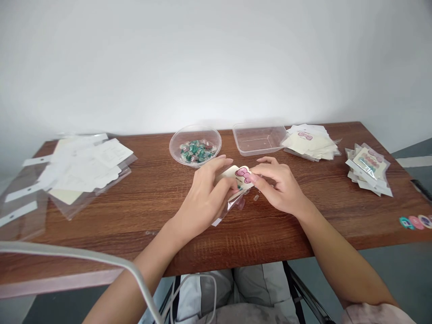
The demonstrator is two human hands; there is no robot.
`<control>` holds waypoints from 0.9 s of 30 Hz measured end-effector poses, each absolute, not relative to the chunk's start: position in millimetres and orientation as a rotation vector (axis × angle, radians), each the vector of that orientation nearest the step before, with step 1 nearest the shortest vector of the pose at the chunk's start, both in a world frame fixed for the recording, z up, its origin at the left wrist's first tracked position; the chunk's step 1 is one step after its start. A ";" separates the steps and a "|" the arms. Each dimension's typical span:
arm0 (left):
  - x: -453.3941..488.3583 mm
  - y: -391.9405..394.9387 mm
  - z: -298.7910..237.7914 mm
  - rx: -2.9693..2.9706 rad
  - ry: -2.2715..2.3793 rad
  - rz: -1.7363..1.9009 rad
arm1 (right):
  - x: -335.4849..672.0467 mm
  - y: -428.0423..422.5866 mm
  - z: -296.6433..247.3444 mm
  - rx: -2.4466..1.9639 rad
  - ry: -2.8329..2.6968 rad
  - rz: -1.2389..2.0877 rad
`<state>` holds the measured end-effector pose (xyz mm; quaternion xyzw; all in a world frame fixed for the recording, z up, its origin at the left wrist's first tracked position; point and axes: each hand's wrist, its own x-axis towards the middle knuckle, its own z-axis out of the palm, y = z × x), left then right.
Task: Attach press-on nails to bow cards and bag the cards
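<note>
A cream card with a printed pink bow is held between my two hands above the front middle of the table. My left hand is closed around its left side, thumb across the front, partly hiding something green on it. Under the card hangs a clear plastic bag with a white strip at its lower end. My right hand pinches the card's right edge beside the bow, between thumb and index finger. A few small translucent pieces lie on the wood just below; my fingers hide part of this area.
Behind my hands stand a round clear bowl of green and pinkish pieces and a rectangular clear tray. Bags and white cards spread leftward. Bow cards and filled bags lie right. A pale cable crosses the front left.
</note>
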<state>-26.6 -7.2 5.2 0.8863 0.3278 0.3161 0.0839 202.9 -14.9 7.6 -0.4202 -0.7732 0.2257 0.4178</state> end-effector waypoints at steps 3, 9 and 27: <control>-25.0 -8.2 6.9 2.488 1.034 0.896 | 202.0 -15.3 8.8 -1.044 -2.005 0.601; -24.8 -6.9 6.1 2.528 1.032 0.899 | 199.6 -15.4 8.1 -1.020 -2.057 0.584; -23.2 -5.2 4.9 3.012 0.951 1.022 | 195.5 -14.1 5.3 -1.059 -2.128 0.616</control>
